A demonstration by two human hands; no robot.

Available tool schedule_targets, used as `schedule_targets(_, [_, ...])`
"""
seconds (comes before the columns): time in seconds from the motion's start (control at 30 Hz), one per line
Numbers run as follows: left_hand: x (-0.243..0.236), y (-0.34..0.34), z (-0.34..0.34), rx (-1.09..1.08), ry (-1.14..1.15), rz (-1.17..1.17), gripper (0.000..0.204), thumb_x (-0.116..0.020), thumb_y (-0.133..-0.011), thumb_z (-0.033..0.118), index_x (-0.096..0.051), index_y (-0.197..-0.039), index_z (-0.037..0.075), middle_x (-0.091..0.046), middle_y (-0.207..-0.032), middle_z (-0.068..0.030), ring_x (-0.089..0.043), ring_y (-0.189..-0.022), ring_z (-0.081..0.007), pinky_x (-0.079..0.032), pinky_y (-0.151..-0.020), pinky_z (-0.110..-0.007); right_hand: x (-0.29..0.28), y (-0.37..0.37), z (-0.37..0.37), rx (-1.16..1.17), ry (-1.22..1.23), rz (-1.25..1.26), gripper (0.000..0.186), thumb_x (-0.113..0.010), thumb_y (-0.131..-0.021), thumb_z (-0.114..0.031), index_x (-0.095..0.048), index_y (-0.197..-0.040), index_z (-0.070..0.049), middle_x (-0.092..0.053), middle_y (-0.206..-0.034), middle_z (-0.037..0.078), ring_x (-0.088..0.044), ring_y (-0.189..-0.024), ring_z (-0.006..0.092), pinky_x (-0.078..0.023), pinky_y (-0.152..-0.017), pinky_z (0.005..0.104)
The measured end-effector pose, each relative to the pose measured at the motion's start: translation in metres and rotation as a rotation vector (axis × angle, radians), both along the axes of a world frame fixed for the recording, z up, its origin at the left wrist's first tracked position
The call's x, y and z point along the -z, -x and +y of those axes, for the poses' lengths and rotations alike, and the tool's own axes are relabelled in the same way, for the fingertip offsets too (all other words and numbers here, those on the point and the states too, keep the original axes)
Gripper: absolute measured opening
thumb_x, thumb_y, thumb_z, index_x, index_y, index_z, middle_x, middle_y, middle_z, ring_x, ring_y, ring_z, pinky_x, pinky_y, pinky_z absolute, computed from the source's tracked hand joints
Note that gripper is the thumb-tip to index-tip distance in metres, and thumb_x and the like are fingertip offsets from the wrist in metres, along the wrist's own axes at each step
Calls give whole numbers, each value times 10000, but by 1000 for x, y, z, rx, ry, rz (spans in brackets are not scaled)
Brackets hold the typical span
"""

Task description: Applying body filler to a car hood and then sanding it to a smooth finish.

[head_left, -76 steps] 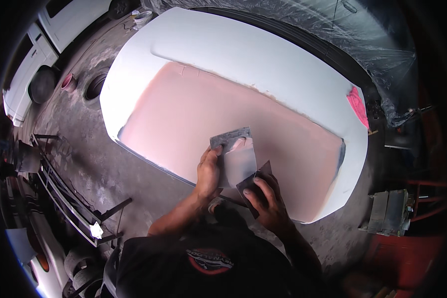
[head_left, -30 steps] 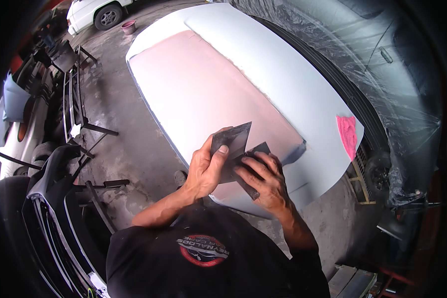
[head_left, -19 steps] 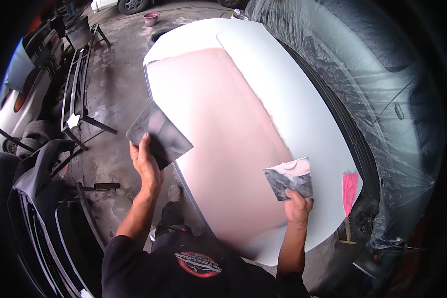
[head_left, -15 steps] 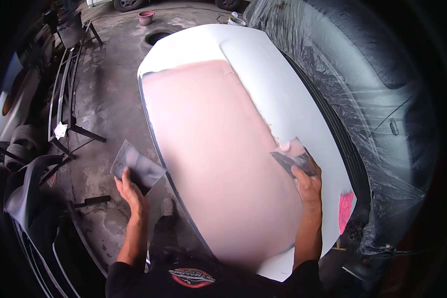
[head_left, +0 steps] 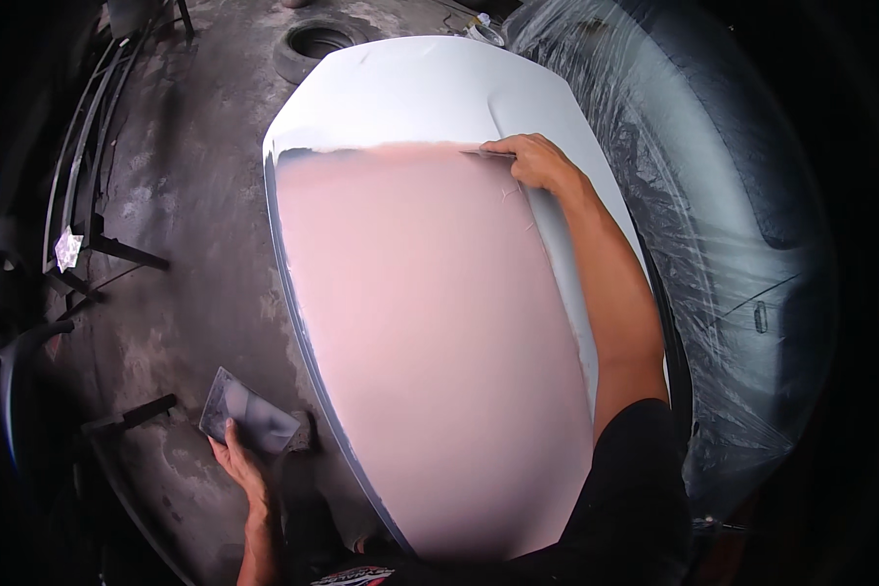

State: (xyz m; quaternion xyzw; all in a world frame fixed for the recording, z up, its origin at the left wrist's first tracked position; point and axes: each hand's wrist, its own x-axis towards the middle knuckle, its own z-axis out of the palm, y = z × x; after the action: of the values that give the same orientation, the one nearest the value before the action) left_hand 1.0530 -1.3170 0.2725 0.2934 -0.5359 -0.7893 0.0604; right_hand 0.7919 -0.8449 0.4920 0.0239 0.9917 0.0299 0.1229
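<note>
A white car hood (head_left: 400,93) lies in front of me, most of its left side coated in smooth pink body filler (head_left: 420,322). At the far edge of that coat, my right hand (head_left: 535,161) is closed on a thin, dark spreader (head_left: 476,152), seen nearly edge-on, its blade against the surface. To the left of the hood, over the floor, my left hand (head_left: 234,461) grips a flat grey plate (head_left: 254,415) by its near edge, thumb on top. The fingers under the plate are hidden.
A car under clear plastic sheeting (head_left: 693,225) stands close along the hood's right side. On the concrete floor are a tire (head_left: 308,49) beyond the hood and a metal stand (head_left: 107,244) to the left. A dark bar (head_left: 132,415) juts out near my left hand.
My right hand has gone with the spreader from the hood's near right to the filler's far edge, arm now stretched out. My left hand and the plate have sunk lower; the whole view has shifted.
</note>
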Motion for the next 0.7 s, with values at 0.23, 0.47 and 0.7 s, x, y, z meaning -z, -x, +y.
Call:
schedule_targets(0.23, [-11,4,4,59,7,-16,274,-538,-956,197,-534,-1177,34,-563,-1043,-23,-529,-916,-111,-412,-851,-261,25,-46,16,-151,116,229,617,-483,-688,123,-632,-1226,-139,-608,-1261,108,-553,-1180,276,-431,-1014,341])
schedule_targets(0.47, [-14,9,5,102,94,3,289,-525,-965,213,-530,-1182,21,-560,-1029,-31,-523,-914,-119,-406,-858,-268,-16,-61,16,40,228,11,654,-419,-706,164,-616,-1250,-141,-612,-1252,126,-567,-1165,293,-435,-1007,349])
schedule_targets(0.7, [-17,1,7,152,166,-2,305,-533,-963,229,-526,-1173,8,-558,-1061,-39,-506,-947,-129,-390,-890,-271,13,-5,11,-5,202,46,681,-385,-709,183,-603,-1270,-137,-593,-1283,126,-564,-1177,282,-433,-1018,330])
